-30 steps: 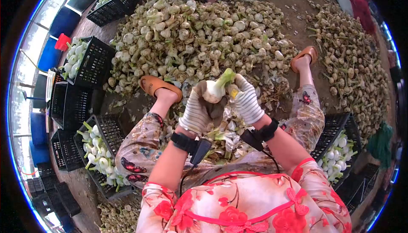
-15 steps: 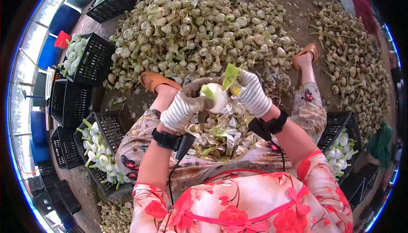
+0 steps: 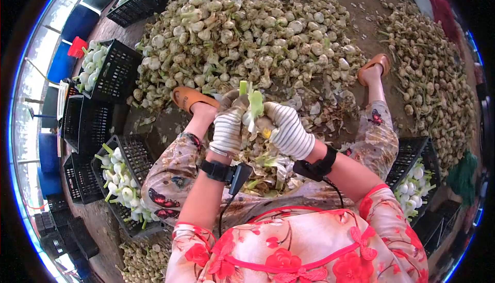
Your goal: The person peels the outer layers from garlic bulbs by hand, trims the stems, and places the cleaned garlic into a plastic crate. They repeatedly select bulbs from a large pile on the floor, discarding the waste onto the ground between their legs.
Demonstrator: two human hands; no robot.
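Two gloved hands raised together over the lap, closed around one garlic bulb (image 3: pixel 256 123). Left hand (image 3: pixel 228 127) in a striped glove, fingers curled round the bulb's left side, thumb up by the green stalk (image 3: pixel 254 101). Right hand (image 3: pixel 286 131) likewise gloved, fingers wrapped on the bulb's right side, pinching at its skin. Bulb held between both palms, stalk end up, just above a heap of peeled skins (image 3: pixel 268 164) lying on the lap. Black wrist straps on both forearms, a cable hanging from each.

Ahead, a big pile of unpeeled bulbs (image 3: pixel 247 40) on the dirt floor, with a second pile (image 3: pixel 433 82) off to the right. Orange sandals (image 3: pixel 192 98) at the near edge of the big pile. Left of the knee, a black crate (image 3: pixel 135 154) part filled with cleaned white bulbs; another such crate (image 3: pixel 407 151) right of the knee. More black crates (image 3: pixel 116 74) further left, blue bins behind them.
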